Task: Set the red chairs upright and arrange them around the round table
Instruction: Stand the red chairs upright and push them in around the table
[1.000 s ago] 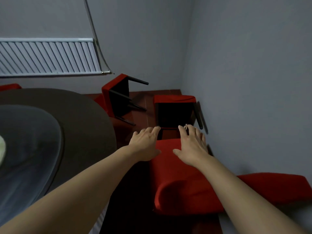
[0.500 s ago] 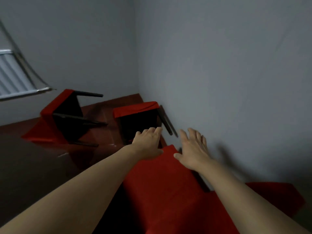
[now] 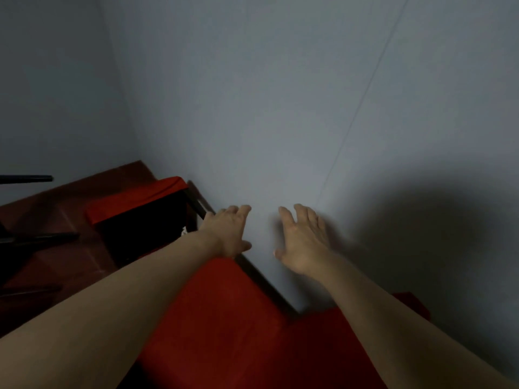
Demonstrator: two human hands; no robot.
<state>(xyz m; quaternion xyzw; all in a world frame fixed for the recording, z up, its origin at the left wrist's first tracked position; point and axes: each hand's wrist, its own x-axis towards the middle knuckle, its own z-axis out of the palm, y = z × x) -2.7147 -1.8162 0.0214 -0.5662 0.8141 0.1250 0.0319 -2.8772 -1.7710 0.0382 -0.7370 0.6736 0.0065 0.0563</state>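
Observation:
A red-covered chair (image 3: 224,327) lies tipped over below my arms, filling the lower middle of the view against the wall. A second red chair (image 3: 134,200) lies overturned beyond it, its dark underside and black legs showing. My left hand (image 3: 227,231) and my right hand (image 3: 303,240) are both stretched forward with fingers spread, holding nothing, above the far edge of the near chair. The right hand is in front of the wall. The round table is out of view.
A grey wall (image 3: 337,122) fills the right and top of the view and meets another wall in a corner. Dark red-brown floor (image 3: 56,220) shows at left. Black legs of a third fallen chair (image 3: 33,237) poke in from the left edge.
My view has swung right, so the table and radiator left the frame and the wall fills it. Both hands stayed open and stretched forward, now over the near chair's far edge.

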